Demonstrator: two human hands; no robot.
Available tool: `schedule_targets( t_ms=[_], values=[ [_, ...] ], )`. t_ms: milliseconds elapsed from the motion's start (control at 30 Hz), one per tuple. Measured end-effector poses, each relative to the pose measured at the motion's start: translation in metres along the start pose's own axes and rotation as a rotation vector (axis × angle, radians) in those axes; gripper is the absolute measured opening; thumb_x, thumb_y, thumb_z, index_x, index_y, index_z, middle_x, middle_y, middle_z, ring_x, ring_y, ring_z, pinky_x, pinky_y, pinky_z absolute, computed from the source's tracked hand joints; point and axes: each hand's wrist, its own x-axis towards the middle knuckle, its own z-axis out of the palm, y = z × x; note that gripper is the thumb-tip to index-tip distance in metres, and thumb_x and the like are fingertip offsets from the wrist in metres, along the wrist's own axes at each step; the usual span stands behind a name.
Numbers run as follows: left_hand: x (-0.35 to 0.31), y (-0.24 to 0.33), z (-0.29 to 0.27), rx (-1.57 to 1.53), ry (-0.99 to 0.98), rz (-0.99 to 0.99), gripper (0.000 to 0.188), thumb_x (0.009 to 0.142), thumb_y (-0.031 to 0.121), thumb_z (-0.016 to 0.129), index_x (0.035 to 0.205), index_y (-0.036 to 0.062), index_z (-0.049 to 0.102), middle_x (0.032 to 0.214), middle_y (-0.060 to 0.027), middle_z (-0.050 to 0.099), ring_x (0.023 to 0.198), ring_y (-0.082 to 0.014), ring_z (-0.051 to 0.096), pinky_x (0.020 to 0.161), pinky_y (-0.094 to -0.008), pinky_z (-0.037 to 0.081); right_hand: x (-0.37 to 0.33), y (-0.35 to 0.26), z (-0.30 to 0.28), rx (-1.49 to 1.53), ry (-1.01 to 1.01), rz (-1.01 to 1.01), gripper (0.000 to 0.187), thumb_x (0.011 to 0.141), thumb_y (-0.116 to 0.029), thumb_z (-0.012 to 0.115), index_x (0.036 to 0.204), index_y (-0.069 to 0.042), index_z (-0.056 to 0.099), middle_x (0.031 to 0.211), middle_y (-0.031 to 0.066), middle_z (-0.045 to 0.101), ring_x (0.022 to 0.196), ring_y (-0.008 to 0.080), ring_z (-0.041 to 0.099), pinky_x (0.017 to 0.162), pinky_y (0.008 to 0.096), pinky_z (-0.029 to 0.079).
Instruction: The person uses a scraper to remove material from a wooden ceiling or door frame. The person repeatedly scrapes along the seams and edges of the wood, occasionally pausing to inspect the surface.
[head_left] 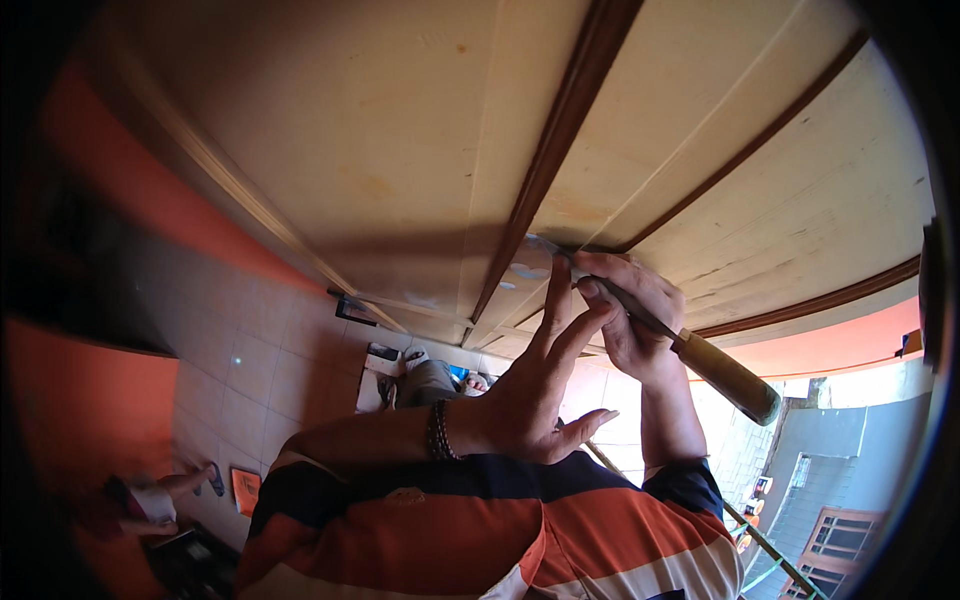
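A tool with a thick wooden handle (735, 380) and a narrow metal shank is in my right hand (640, 310). The fingers are closed around the shank, and the handle sticks out past the palm toward the lower right. My left hand (540, 375) has its fingers stretched out and its thumb apart. Its foremost fingertips meet the tool's front end, close against the pale panelled surface (570, 215). The working tip is mostly hidden by my fingers, so its exact shape cannot be made out. Whitish smears (525, 270) mark the panel beside a dark brown strip (545, 160).
Brown strips divide the panels overhead. Feet (415, 355) show far below, beside a tiled floor (235, 360). At the lower left another person's leg (190, 485) is visible near an orange item (246, 490). A green rail (775, 555) stands at the lower right, before a bright opening.
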Motion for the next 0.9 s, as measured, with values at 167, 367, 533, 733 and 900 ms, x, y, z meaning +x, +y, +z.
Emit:
schedule_targets(
  t_ms=[167, 367, 533, 733, 900],
  values=[
    [0.0, -0.003, 0.0, 0.001, 0.004, 0.023, 0.09, 0.082, 0.023, 0.07, 0.147, -0.0039, 0.013, 0.146, -0.0439, -0.015, 0.137, -0.0571, -0.016, 0.111, -0.0625, 0.009, 0.001, 0.003, 0.001, -0.049, 0.015, -0.037, 0.02, 0.085, -0.007, 0.068, 0.105, -0.003, 0.069, 0.086, 0.0111, 0.069, 0.072, 0.0206, 0.068, 0.058, 0.0291, 0.053],
    [-0.001, -0.002, -0.002, -0.048, 0.005, 0.029, 0.09, 0.082, 0.021, 0.071, 0.146, -0.0052, 0.014, 0.145, -0.045, -0.014, 0.137, -0.0577, -0.016, 0.111, -0.0618, 0.009, 0.001, 0.001, 0.001, -0.131, -0.003, -0.04, 0.022, 0.083, -0.007, 0.069, 0.105, -0.006, 0.07, 0.086, 0.0088, 0.069, 0.07, 0.0198, 0.068, 0.057, 0.0291, 0.053],
    [0.0, 0.001, -0.001, -0.066, -0.001, 0.006, 0.09, 0.081, 0.021, 0.071, 0.146, -0.0058, 0.015, 0.144, -0.0462, -0.013, 0.136, -0.0586, -0.014, 0.112, -0.0605, 0.011, 0.003, -0.001, -0.002, -0.16, -0.029, -0.034, 0.024, 0.081, -0.008, 0.07, 0.105, -0.007, 0.07, 0.085, 0.0079, 0.069, 0.07, 0.0193, 0.068, 0.058, 0.0293, 0.055],
    [-0.001, -0.002, 0.0, -0.109, -0.016, -0.011, 0.089, 0.082, 0.022, 0.071, 0.146, -0.0067, 0.015, 0.144, -0.047, -0.013, 0.136, -0.0599, -0.013, 0.111, -0.0607, 0.014, 0.006, 0.0, -0.004, -0.182, -0.019, -0.052, 0.03, 0.075, -0.005, 0.072, 0.104, -0.008, 0.07, 0.081, 0.0064, 0.068, 0.065, 0.0181, 0.066, 0.055, 0.0291, 0.053],
    [-0.003, -0.001, 0.009, -0.142, 0.038, -0.026, 0.087, 0.083, 0.023, 0.07, 0.145, -0.0077, 0.017, 0.142, -0.0481, -0.014, 0.135, -0.06, -0.014, 0.111, -0.0609, 0.013, 0.008, 0.001, -0.005, -0.226, -0.052, -0.09, 0.041, 0.065, -0.002, 0.073, 0.105, -0.009, 0.07, 0.074, 0.0045, 0.064, 0.059, 0.0179, 0.061, 0.05, 0.0298, 0.049]
  ],
)
